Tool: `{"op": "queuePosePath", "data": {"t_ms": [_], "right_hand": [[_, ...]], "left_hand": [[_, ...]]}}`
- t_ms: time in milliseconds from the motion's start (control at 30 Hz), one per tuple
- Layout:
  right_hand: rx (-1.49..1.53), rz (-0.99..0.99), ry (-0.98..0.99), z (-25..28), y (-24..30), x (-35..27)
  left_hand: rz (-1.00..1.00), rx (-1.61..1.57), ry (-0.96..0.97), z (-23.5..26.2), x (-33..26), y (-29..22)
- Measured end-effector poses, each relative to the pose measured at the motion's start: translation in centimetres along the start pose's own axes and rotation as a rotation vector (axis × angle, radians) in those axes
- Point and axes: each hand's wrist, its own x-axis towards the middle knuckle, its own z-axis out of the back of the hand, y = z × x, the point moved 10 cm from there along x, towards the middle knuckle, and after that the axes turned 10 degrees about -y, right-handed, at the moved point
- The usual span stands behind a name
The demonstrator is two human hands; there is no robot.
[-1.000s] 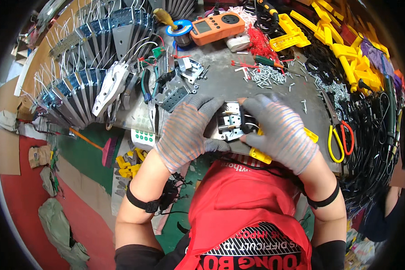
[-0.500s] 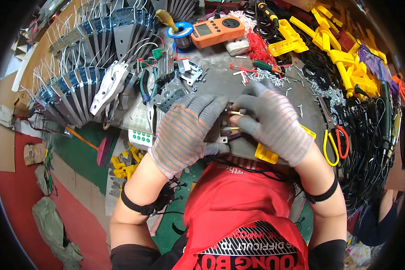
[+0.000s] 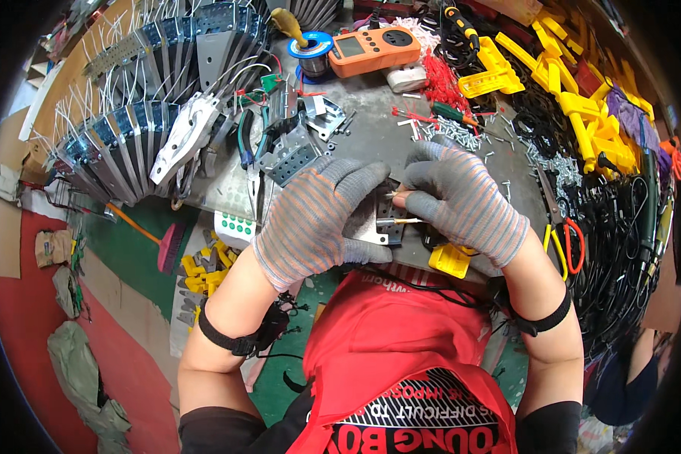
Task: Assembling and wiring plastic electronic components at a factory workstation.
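Note:
Both my hands wear grey striped gloves and work close together over the table. My left hand (image 3: 310, 216) is closed round a small metal bracket (image 3: 365, 225), its thumb along the near edge and its fingers at the far side. From the bracket's right side a white wire (image 3: 407, 221) sticks out toward my other palm. My right hand (image 3: 465, 200) pinches a second thin white wire end (image 3: 390, 194) between thumb and fingers at the bracket's edge. The bracket's inside is partly hidden by my fingers.
Pliers (image 3: 250, 163) and metal plates (image 3: 291, 155) lie beyond my left hand. An orange meter (image 3: 374, 50) and a solder spool (image 3: 311, 57) stand at the back. Loose screws (image 3: 458, 136), scissors (image 3: 564, 227), yellow plastic parts (image 3: 586, 113) and black cables (image 3: 605, 265) crowd the right.
My right thumb and fingers have closed in at the upper wire's end beside the bracket. My left hand keeps its hold, and the whole view has shifted slightly.

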Motion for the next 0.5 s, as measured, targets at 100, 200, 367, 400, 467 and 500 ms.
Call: {"op": "queuePosePath", "data": {"t_ms": [100, 200, 367, 400, 467, 500], "right_hand": [[0.018, -0.063, 0.013, 0.1, -0.6, -0.1], [0.022, -0.016, -0.112, 2.4, 0.5, -0.3], [0.025, -0.238, -0.023, 1.6, -0.5, -1.8], [-0.068, -0.176, 0.001, 1.3, 0.2, -1.7], [-0.040, -0.269, 0.115, 0.6, -0.2, -1.9], [-0.008, -0.311, 0.119, 0.5, -0.5, -2.0]], "left_hand": [[-0.043, 0.058, -0.048, 0.5, -0.1, -0.3], [0.017, 0.042, -0.030, 0.8, -0.1, 0.4], [0.028, 0.115, -0.032, 1.1, 0.1, -0.1], [0.029, 0.124, -0.047, 1.3, 0.4, -0.2], [0.061, 0.101, -0.040, 1.1, 0.6, -0.4], [0.100, 0.082, -0.031, 0.9, 0.7, -0.3]]}}
